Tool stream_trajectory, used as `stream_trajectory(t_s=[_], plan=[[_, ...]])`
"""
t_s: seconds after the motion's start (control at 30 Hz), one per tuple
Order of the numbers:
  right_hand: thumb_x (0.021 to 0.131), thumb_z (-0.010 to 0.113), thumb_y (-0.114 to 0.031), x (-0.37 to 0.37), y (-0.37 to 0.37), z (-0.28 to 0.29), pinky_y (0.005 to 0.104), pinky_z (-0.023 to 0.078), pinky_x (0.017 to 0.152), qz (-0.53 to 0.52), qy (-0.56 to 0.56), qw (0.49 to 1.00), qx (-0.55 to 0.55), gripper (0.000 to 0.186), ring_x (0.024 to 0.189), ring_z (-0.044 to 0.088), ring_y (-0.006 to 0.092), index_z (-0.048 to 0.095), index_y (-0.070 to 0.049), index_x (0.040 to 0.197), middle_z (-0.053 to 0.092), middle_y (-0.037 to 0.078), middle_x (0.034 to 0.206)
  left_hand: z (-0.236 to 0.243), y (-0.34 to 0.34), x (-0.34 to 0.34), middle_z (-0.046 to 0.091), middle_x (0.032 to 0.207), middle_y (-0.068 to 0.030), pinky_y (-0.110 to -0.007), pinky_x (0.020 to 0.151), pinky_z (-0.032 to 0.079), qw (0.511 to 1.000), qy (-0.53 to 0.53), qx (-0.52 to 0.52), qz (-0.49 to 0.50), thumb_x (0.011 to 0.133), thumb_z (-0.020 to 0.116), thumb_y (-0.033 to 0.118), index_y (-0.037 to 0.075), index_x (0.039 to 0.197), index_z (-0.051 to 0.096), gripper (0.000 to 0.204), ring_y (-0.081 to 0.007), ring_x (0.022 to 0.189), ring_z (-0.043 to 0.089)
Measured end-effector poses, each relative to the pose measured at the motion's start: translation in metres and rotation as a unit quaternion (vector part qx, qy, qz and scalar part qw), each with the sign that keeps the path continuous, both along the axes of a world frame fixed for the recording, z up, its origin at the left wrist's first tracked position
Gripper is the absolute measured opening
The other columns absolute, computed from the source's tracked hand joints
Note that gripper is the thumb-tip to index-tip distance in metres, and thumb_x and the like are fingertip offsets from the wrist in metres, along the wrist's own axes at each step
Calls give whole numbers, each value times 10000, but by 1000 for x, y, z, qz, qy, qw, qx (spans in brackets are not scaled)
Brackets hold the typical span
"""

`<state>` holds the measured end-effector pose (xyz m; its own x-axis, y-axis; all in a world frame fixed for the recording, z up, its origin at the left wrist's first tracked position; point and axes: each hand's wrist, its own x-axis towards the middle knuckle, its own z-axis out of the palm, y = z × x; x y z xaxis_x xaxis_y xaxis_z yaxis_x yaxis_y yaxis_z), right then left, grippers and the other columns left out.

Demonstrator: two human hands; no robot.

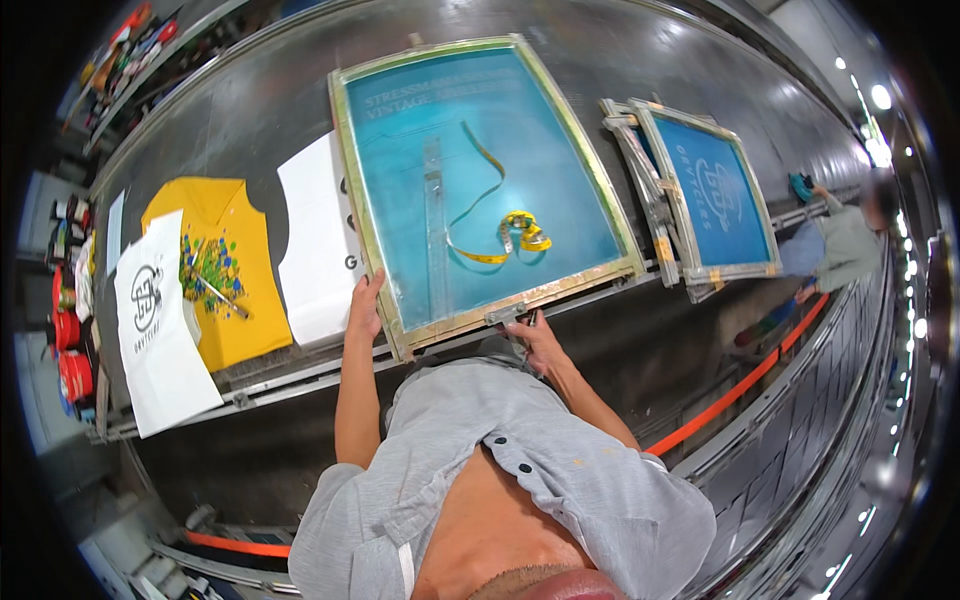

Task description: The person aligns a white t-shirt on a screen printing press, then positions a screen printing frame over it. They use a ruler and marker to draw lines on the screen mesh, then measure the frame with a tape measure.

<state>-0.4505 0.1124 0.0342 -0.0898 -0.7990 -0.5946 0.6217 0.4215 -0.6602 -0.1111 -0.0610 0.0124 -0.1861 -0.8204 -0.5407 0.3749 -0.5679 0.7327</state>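
In front of me a large screen-printing frame (603,185) with blue-green mesh lies tilted on the long dark table. My left hand (366,306) is closed on the frame's left edge near its front corner. At the near edge, my right hand (541,343) is closed beside a metal bracket (506,313); a small dark item shows at its fingers, too small to name. A yellow tape measure (532,236) lies loosely curled on the mesh. Left of it rests a clear ruler (435,225). White printed fabric (312,205) is partly hidden beneath the frame's left side.
A yellow garment piece (245,330) with a colourful print and a white printed piece (165,350) lie left on the table (270,85). More frames (715,200) lean at the right. Beyond them stands another person (845,240). An orange rail (740,390) runs behind me.
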Motion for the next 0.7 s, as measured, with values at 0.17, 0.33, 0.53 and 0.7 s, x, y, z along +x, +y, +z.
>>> stream_trajectory(t_s=[0.17,0.33,0.53,0.7], plan=[[771,762,54,12,13,16,329,536,862,-54,-18,996,-62,779,1104,578,180,378,-144,1419,513,52,1319,16,7,-10,476,1543,-131,-532,1098,506,979,174,-106,-24,876,692,53,35,1554,352,759,-372,1384,516],[785,740,29,-16,16,62,271,448,600,-64,-82,991,-88,803,875,562,125,356,-170,1462,552,57,1258,48,22,-34,363,1637,-133,-536,1153,460,986,158,-51,11,837,608,25,35,1608,277,839,-431,1451,433],[759,715,64,-79,17,85,301,449,613,-78,-105,978,-165,841,797,559,119,361,-172,1484,552,42,1206,73,11,-88,497,1505,-235,-476,1048,548,980,174,-96,-17,793,703,26,11,1568,319,865,-382,1258,610],[748,708,51,-171,12,108,279,446,584,-175,-79,962,-194,759,813,588,131,440,-176,1421,560,36,1216,148,-36,-208,558,1418,-240,-424,1002,567,957,201,-148,-148,819,696,24,7,1541,336,807,-335,1152,657]])
